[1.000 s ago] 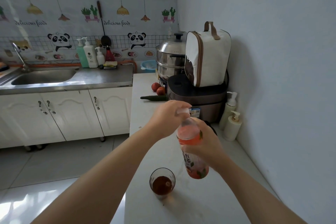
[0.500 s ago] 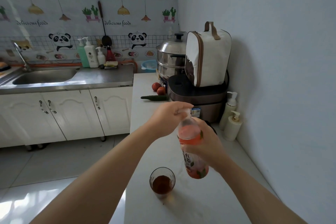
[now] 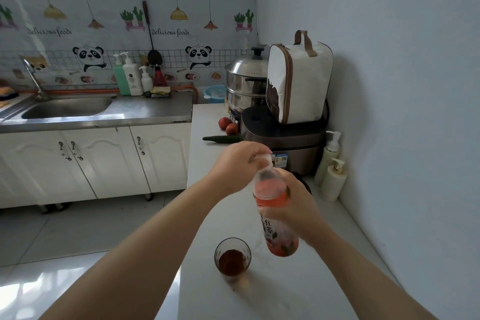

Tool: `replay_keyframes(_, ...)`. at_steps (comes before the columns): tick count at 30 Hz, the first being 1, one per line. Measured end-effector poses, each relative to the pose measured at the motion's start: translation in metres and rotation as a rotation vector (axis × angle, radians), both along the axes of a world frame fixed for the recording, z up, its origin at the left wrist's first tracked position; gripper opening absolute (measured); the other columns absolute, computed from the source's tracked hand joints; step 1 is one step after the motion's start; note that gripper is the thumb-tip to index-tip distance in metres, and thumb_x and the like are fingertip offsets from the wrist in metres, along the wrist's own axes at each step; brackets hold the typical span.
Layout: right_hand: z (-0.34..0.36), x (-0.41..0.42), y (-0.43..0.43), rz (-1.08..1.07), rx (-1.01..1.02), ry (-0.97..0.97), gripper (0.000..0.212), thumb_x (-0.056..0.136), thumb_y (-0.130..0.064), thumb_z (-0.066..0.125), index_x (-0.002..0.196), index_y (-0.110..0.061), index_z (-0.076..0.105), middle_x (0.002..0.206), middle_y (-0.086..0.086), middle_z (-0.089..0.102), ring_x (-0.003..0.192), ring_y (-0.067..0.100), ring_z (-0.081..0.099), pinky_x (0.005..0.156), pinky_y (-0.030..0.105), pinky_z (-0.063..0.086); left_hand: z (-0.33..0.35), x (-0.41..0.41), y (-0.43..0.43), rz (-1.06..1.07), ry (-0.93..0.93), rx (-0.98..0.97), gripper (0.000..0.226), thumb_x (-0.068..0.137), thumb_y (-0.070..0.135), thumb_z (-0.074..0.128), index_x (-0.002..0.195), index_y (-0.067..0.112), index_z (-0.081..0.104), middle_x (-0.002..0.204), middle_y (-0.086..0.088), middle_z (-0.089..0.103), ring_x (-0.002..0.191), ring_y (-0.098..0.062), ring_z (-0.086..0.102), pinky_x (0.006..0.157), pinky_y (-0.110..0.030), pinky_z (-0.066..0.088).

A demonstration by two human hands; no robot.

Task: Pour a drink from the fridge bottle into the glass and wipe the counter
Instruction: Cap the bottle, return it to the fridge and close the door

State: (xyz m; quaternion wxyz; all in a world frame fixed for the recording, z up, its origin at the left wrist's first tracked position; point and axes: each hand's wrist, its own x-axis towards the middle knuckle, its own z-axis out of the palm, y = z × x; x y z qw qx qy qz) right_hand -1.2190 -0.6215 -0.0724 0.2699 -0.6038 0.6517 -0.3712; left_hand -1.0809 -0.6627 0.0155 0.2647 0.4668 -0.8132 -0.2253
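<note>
A plastic tea bottle [image 3: 272,205] with a red label is held upright above the white counter [image 3: 298,291]. My right hand [image 3: 296,202] grips its body around the middle. My left hand [image 3: 239,163] is curled over the white cap [image 3: 265,158] at the bottle's top. A small glass [image 3: 232,257] holding dark brown drink stands on the counter just left of the bottle's base and below it.
A brown rice cooker [image 3: 283,138] with a white bag [image 3: 298,83] on top stands behind the bottle, beside a steel steamer [image 3: 245,83]. Two pump bottles [image 3: 332,174] sit by the right wall. Tomatoes [image 3: 228,126] and a cucumber [image 3: 220,138] lie further back. A sink [image 3: 67,108] is at left.
Almost nothing has moved. My left hand has shifted a little on the cap, and the bottle and glass stay where they were.
</note>
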Motion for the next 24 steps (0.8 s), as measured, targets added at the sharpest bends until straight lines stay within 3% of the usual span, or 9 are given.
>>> replay_keyframes(3, -0.003, -0.001, 0.001, -0.006, 0.006, -0.013, 0.084, 0.060, -0.026, 0.080, 0.129, -0.038, 0.035, 0.120, -0.007, 0.048, 0.107, 0.014, 0.049, 0.092, 0.036, 0.047, -0.001, 0.003, 0.000, -0.009, 0.000, 0.016, 0.032, 0.093, 0.025, 0.056, 0.124, 0.021, 0.060, 0.123, 0.001, 0.063, 0.103, -0.009, 0.053, 0.082, -0.018, 0.037)
replay_keyframes(8, -0.003, -0.001, 0.000, -0.002, -0.033, -0.019, 0.079, 0.060, -0.025, 0.080, 0.126, -0.039, 0.039, 0.115, -0.008, 0.050, 0.101, 0.010, 0.051, 0.077, 0.020, 0.043, -0.006, -0.002, 0.003, 0.026, -0.005, 0.020, 0.038, 0.091, 0.036, 0.056, 0.125, 0.021, 0.057, 0.126, 0.000, 0.060, 0.111, -0.015, 0.054, 0.083, -0.022, 0.040)
replay_keyframes(13, -0.006, -0.002, 0.001, 0.014, -0.014, -0.045, 0.080, 0.058, -0.027, 0.080, 0.126, -0.040, 0.039, 0.117, -0.008, 0.051, 0.106, 0.011, 0.051, 0.092, 0.036, 0.048, -0.006, -0.006, 0.003, -0.013, 0.032, 0.082, 0.029, 0.093, 0.023, 0.054, 0.122, 0.019, 0.060, 0.125, -0.002, 0.061, 0.113, -0.017, 0.054, 0.084, -0.023, 0.041)
replay_keyframes(20, -0.006, -0.013, 0.011, 0.007, -0.023, -0.117, 0.071, 0.063, -0.019, 0.079, 0.122, -0.037, 0.044, 0.112, -0.012, 0.054, 0.105, 0.010, 0.053, 0.092, 0.033, 0.048, -0.015, -0.009, 0.001, -0.131, 0.022, 0.161, 0.040, 0.093, 0.026, 0.054, 0.132, 0.025, 0.049, 0.133, 0.002, 0.054, 0.106, -0.006, 0.047, 0.086, -0.020, 0.038)
replay_keyframes(24, -0.010, -0.034, 0.021, -0.091, -0.081, -0.140, 0.071, 0.062, -0.018, 0.080, 0.122, -0.036, 0.046, 0.113, -0.011, 0.055, 0.105, 0.011, 0.054, 0.088, 0.036, 0.050, -0.023, -0.018, -0.001, -0.038, 0.000, 0.086, 0.046, 0.091, 0.032, 0.056, 0.135, 0.023, 0.046, 0.132, 0.000, 0.055, 0.114, -0.012, 0.052, 0.089, -0.022, 0.041)
